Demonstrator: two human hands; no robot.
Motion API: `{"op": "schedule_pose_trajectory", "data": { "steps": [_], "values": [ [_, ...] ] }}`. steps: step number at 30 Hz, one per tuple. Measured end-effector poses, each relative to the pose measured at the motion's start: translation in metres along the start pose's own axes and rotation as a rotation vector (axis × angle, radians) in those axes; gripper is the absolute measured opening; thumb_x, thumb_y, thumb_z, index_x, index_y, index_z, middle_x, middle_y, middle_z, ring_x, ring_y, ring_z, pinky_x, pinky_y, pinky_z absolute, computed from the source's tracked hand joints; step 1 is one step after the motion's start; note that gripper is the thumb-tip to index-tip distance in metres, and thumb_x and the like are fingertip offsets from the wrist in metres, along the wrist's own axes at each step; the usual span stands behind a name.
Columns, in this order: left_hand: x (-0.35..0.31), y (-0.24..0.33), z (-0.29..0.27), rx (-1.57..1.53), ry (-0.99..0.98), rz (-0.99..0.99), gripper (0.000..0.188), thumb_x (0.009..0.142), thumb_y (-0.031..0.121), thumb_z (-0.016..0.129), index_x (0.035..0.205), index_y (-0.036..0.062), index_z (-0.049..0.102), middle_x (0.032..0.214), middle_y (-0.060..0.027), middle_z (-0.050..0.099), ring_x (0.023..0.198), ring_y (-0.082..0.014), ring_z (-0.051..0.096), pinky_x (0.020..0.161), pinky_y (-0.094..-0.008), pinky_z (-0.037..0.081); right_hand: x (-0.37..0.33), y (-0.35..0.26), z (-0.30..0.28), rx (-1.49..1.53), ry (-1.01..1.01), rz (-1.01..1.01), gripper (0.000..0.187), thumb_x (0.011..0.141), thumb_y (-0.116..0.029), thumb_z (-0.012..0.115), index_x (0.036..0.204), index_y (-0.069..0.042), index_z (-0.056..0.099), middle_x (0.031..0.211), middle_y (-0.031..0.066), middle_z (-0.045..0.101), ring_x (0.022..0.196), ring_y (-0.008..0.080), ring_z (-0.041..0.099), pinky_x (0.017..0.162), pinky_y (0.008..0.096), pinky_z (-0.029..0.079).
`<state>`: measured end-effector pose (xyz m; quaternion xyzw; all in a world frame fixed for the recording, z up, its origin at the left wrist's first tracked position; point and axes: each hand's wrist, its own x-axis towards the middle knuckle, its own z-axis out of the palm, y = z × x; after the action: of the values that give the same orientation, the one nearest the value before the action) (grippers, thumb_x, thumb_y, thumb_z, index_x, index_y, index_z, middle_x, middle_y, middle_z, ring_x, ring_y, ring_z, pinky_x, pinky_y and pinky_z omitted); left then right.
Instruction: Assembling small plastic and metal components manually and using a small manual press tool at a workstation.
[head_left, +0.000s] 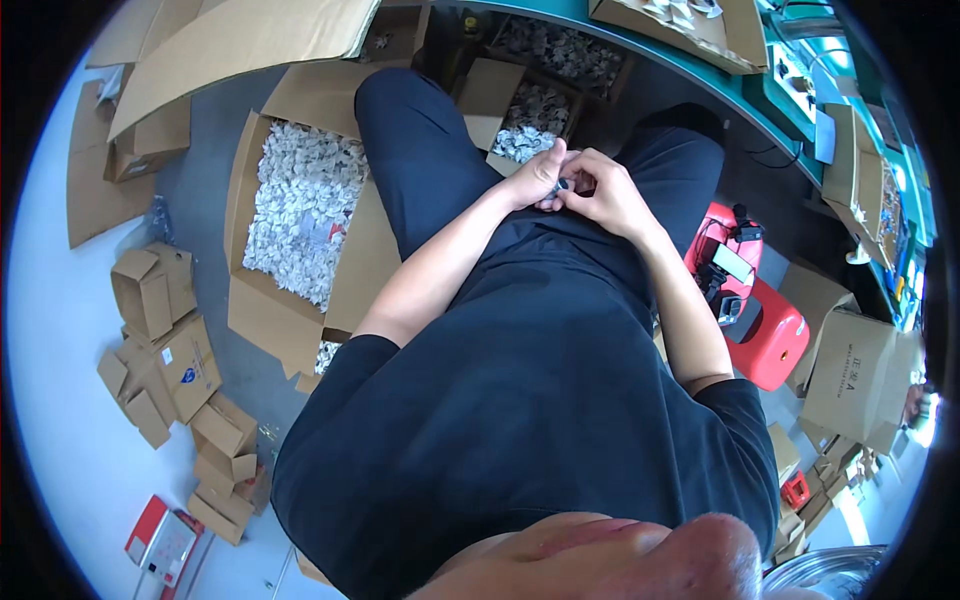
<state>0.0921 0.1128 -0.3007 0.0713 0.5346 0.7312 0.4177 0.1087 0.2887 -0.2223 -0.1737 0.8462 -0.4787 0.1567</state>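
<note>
In front of my lap, my left hand [534, 180] and my right hand [604, 192] meet with bent fingers. A small dark and light grey part [561, 186] is pinched between them, mostly covered by the fingers, so its exact kind does not show. My left thumb points up beside it, while the right fingertips press on it from the other side. Left of my legs, a large cardboard box [237, 205] holds many small white parts [300, 205]. More white parts [531, 118] fill a carton just beyond my hands, between my knees.
A green-edged workbench [655, 45] runs across the far side, bearing an open carton [745, 40]. Red plastic stools [770, 335] stand at right, one with a phone [733, 263] and small devices on it. Empty cartons [185, 365] lie at left, near a red-and-white scale [162, 540].
</note>
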Motion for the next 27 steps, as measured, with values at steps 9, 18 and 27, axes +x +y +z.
{"op": "schedule_pose_trajectory", "data": {
  "steps": [9, 18, 27],
  "values": [
    [0.010, 0.001, -0.004, -0.257, -0.140, -0.016, 0.086, 0.092, 0.080, 0.026, 0.114, 0.0040, 0.059, 0.059, -0.0005, 0.050, 0.041, -0.0087, 0.043, 0.037, -0.0217, 0.031, -0.003, -0.009, -0.021, 0.048, 0.259, 0.061, 0.026, 0.079, -0.005, 0.074, 0.104, 0.000, 0.066, 0.086, 0.0072, 0.061, 0.072, 0.0137, 0.058, 0.066, 0.0271, 0.050],
    [0.023, -0.024, -0.024, -0.543, 0.295, -0.245, 0.029, 0.098, 0.027, 0.054, 0.111, 0.0023, 0.060, 0.084, -0.0080, 0.061, 0.080, -0.0202, 0.062, 0.073, -0.0347, 0.054, -0.003, -0.008, -0.191, -0.170, 0.942, -0.113, 0.033, 0.084, -0.015, 0.078, 0.115, -0.006, 0.073, 0.090, 0.0037, 0.069, 0.081, 0.0107, 0.065, 0.076, 0.0235, 0.053],
    [0.027, -0.031, -0.022, -0.557, 0.225, -0.267, 0.026, 0.095, 0.023, 0.055, 0.110, 0.0018, 0.060, 0.088, -0.0112, 0.066, 0.081, -0.0242, 0.066, 0.078, -0.0404, 0.059, -0.001, 0.000, -0.283, -0.579, 0.955, 0.172, 0.036, 0.088, -0.033, 0.074, 0.110, -0.005, 0.075, 0.097, 0.0136, 0.075, 0.090, 0.0204, 0.072, 0.082, 0.0318, 0.055]
  ]
}}
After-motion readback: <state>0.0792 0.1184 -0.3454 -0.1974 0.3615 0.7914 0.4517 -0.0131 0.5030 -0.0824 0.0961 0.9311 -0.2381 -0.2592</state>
